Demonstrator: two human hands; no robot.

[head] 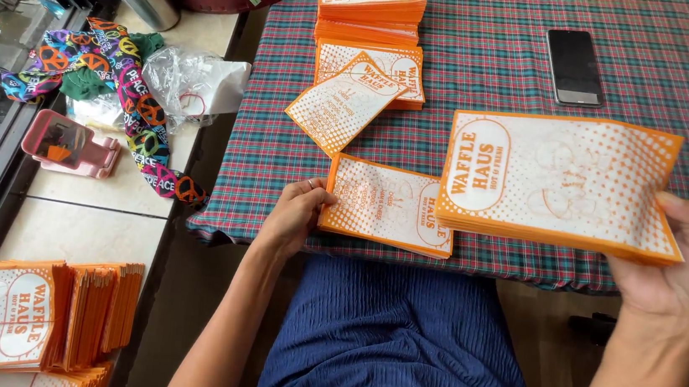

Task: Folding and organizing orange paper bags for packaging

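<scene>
**Paper bags sorted at a checked worktop**

Blue fabric (397, 350) over the person's lap fills the foreground. Above it, the right hand (677, 276) has its grip closed around a thick stack of orange-and-white paper bags (560, 181), lifted just over the plaid-covered worktop (501, 57). The left hand (296, 214) pinches the near edge of a single bag (386, 202) lying flat at the worktop's front, though its fingertips are partly hidden. More bag piles (371, 7) and a dark phone (574, 66) lie farther back.
</scene>
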